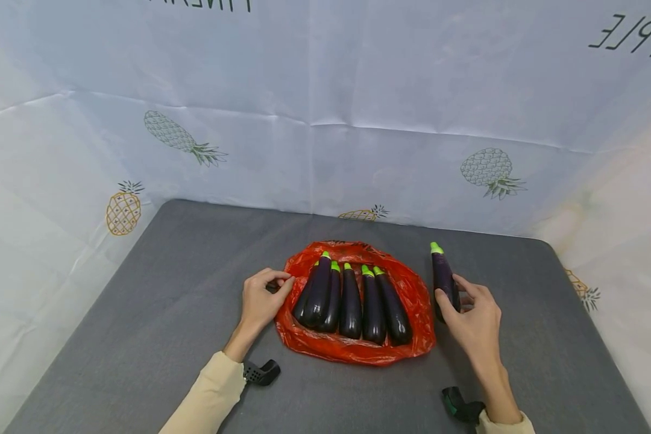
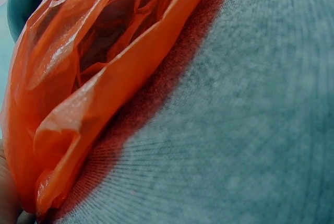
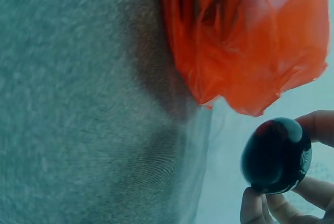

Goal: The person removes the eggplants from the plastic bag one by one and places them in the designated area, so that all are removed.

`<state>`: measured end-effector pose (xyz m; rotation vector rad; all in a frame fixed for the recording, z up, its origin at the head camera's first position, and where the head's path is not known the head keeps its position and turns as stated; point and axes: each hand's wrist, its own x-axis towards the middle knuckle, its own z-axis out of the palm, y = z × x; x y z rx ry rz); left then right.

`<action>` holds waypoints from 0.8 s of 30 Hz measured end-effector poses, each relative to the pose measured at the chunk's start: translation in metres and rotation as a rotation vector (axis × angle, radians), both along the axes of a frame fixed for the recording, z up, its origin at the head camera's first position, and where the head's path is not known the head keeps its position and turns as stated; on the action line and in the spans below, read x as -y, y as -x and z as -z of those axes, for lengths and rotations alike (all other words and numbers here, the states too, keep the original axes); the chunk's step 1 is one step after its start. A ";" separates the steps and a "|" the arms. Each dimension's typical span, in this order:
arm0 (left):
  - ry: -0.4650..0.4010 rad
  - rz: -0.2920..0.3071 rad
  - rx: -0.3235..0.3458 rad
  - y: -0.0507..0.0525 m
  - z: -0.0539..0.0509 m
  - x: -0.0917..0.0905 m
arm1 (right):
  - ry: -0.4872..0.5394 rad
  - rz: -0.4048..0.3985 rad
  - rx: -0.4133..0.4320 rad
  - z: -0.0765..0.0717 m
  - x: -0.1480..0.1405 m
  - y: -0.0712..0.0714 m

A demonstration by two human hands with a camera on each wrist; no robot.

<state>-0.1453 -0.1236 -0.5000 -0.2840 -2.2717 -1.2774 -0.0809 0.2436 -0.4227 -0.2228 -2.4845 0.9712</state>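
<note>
A red plastic bag lies spread on the table with its mouth wide, and several dark purple eggplants with green tips lie side by side in it. My left hand pinches the bag's left rim between thumb and fingers; the left wrist view shows the gathered film of the bag at that hand. To the right of the bag, my right hand grips a single eggplant, its green tip pointing away from me. In the right wrist view the rounded end of this eggplant shows between thumb and fingers, apart from the bag.
The grey table stretches around the bag on all sides. Behind it hangs a white cloth with printed pineapples, meeting the table's back edge. A black wrist device sits on the left wrist and another on the right.
</note>
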 end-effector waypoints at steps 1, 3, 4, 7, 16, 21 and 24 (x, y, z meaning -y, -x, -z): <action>0.001 -0.002 0.001 0.000 0.000 0.000 | -0.003 0.000 0.005 0.001 0.000 0.001; 0.001 -0.002 0.007 0.000 0.000 0.000 | -0.013 0.002 0.013 0.003 -0.002 0.001; 0.003 -0.003 0.010 0.000 -0.001 0.000 | -0.019 0.001 0.020 0.004 -0.003 0.002; 0.005 -0.006 0.012 0.000 -0.001 0.000 | -0.039 -0.002 0.042 0.006 -0.005 0.003; 0.008 -0.004 0.016 0.001 -0.002 0.000 | -0.063 -0.014 0.108 0.012 -0.010 0.005; 0.010 -0.004 0.026 0.000 -0.003 0.000 | -0.072 -0.021 0.129 0.014 -0.010 0.005; 0.009 -0.003 0.038 0.000 -0.004 0.000 | -0.075 -0.023 0.149 0.015 -0.010 0.004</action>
